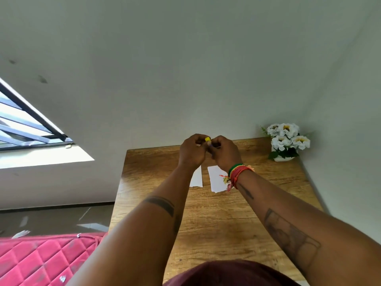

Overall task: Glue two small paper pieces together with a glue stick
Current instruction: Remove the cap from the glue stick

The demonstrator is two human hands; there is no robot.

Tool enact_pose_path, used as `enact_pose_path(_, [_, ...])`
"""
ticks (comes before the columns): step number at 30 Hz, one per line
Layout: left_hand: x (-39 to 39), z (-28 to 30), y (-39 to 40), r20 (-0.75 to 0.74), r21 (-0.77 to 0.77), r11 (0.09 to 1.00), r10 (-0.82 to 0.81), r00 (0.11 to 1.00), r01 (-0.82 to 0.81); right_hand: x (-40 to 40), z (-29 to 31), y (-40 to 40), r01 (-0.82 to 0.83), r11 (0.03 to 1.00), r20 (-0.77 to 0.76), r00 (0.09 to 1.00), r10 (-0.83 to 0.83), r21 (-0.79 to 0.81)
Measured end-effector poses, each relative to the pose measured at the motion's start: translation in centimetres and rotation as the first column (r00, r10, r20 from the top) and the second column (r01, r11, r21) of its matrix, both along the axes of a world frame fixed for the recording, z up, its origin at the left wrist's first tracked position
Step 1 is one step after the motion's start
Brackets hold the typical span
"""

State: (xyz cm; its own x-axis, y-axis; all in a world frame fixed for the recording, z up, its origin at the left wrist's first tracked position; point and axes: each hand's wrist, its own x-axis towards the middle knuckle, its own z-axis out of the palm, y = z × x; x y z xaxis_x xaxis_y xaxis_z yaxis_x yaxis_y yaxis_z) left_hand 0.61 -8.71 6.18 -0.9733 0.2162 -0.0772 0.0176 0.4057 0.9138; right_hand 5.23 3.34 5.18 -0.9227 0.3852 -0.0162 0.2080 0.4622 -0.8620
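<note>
Sitting between both hands' grip: glue stick (pixel 207 139).

Bright daylight from window (pixel 31 129) at left; glare on table (pixel 132 182) edge; wide-angle bending; soft focus overall.

Both hands (pixel 209 150) around glue stick (pixel 207 139)

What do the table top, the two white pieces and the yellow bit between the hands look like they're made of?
Table top: wood or wood-look laminate, brown grain and knots, slight sheen; which one is unclear. Left white piece and right white piece: thin matte paper, lying flat, apart. Yellow bit: probably smooth plastic, likely the glue stick's cap or end, gripped between left hand and right hand; mostly hidden.
</note>
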Motion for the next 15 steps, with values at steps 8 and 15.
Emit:
enact_pose_path(8, [1.9, -0.7, -2.0, -0.015, -0.010, 0.983, 0.181, 0.983, -0.181, 0.2, -0.2, -3.3, 0.019, 0.998, -0.004, 1.000, -0.019, 0.052])
enact_pose_path(15, [1.5, -0.7, -4.0, -0.009, -0.071, 0.976, 0.204, 0.979, -0.204, -0.3, -0.8, -5.4, -0.039, 0.992, -0.043, 0.998, 0.045, 0.120])
